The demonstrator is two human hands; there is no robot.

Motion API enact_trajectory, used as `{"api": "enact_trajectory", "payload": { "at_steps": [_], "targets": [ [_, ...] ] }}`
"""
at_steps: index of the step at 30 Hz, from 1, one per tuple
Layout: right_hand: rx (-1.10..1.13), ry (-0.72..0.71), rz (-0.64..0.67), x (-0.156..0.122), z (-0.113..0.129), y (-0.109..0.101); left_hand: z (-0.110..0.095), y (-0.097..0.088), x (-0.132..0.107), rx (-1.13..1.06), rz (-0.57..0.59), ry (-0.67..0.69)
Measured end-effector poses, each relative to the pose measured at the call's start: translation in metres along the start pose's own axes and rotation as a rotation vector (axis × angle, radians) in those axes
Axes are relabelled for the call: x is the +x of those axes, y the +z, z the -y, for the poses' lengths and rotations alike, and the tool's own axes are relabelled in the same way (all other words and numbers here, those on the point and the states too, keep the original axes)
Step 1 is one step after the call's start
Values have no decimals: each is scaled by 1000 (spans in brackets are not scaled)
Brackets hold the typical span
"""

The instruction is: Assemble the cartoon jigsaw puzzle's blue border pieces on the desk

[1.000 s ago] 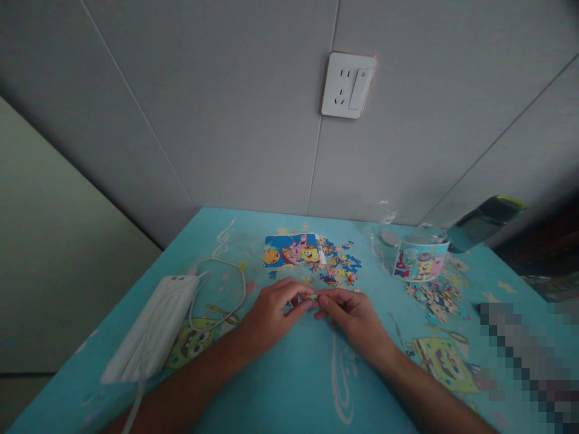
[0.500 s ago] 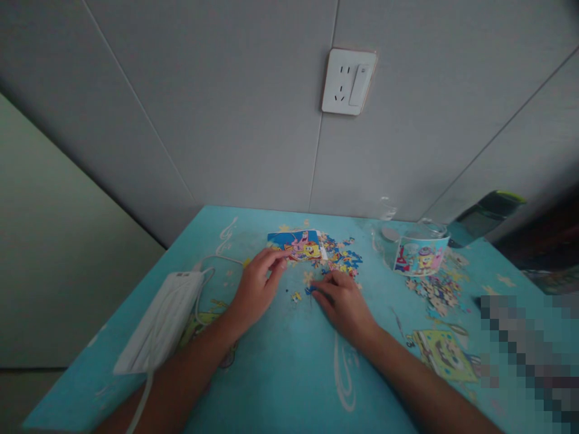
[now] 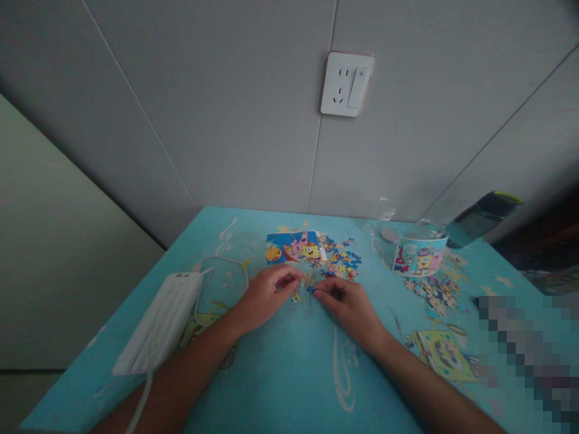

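On a turquoise cartoon-print table (image 3: 280, 386) my left hand (image 3: 266, 293) and my right hand (image 3: 348, 304) rest close together near the middle. The left hand's fingers are curled in a pinch above a small yellow puzzle piece (image 3: 296, 297). With its fingertips closed, the right hand grips a small blue puzzle piece (image 3: 311, 290). Just beyond the hands lies a partly joined cartoon puzzle (image 3: 312, 253) with loose pieces around it.
A white power bank with a coiled white cable (image 3: 158, 322) lies at the left. A clear tub with a cartoon label (image 3: 418, 254) stands at the right, a heap of loose pieces (image 3: 434, 292) beside it. A dark bottle (image 3: 482, 217) leans by the wall under a socket (image 3: 346, 84).
A second ago both hands pinched one piece together. They then spread over the table, the left reaching toward the puzzle. Now they have drawn back together, fingers closed over small pieces.
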State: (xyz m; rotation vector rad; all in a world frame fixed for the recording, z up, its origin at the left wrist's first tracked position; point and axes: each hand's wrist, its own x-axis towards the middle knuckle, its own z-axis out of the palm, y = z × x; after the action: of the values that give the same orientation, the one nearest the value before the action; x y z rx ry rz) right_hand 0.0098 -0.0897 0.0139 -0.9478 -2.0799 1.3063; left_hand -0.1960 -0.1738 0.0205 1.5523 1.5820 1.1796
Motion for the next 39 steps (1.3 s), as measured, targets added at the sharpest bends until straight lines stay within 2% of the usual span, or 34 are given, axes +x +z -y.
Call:
{"api": "enact_trajectory", "payload": {
  "at_steps": [5, 9, 11, 14, 16, 19, 21, 23, 26, 29, 32, 34, 35, 39],
  "targets": [
    [31, 5, 2, -1, 7, 0, -11, 2, -3, -45, 108, -5],
    [-37, -31, 54, -4, 9, 0, -13, -5, -3, 14, 164, -28],
    [-89, -81, 91, -6, 9, -1, -11, -12, -3, 67, 194, -40],
    [-214, -229, 172, -10, 10, -3, -10, -22, -4, 165, 241, -34],
    [-304, -323, 230, -13, 10, -4, -11, -26, -5, 240, 323, 5],
    [-399, -384, 285, -17, 11, -3, -11, -26, -6, 325, 491, 128],
    [-462, -396, 272, -19, 11, -2, -10, -23, -8, 333, 570, 209],
    [-519, -401, 238, -21, 11, -2, -10, -20, -10, 340, 596, 262],
    [-565, -407, 202, -20, 11, -4, -11, -20, -12, 413, 555, 302],
    [-562, -409, 163, -18, 9, -5, -12, -27, -10, 486, 485, 331],
    [-536, -392, 129, -15, 4, -7, -4, -42, -3, 619, 289, 347],
    [-534, -383, 111, -12, 1, -8, 4, -53, 2, 777, 119, 316],
    [-537, -381, 103, -11, 0, -7, 8, -57, 4, 858, 84, 286],
    [-548, -369, 84, -6, 2, 5, 16, -62, 6, 1036, 86, 237]
  ]
}}
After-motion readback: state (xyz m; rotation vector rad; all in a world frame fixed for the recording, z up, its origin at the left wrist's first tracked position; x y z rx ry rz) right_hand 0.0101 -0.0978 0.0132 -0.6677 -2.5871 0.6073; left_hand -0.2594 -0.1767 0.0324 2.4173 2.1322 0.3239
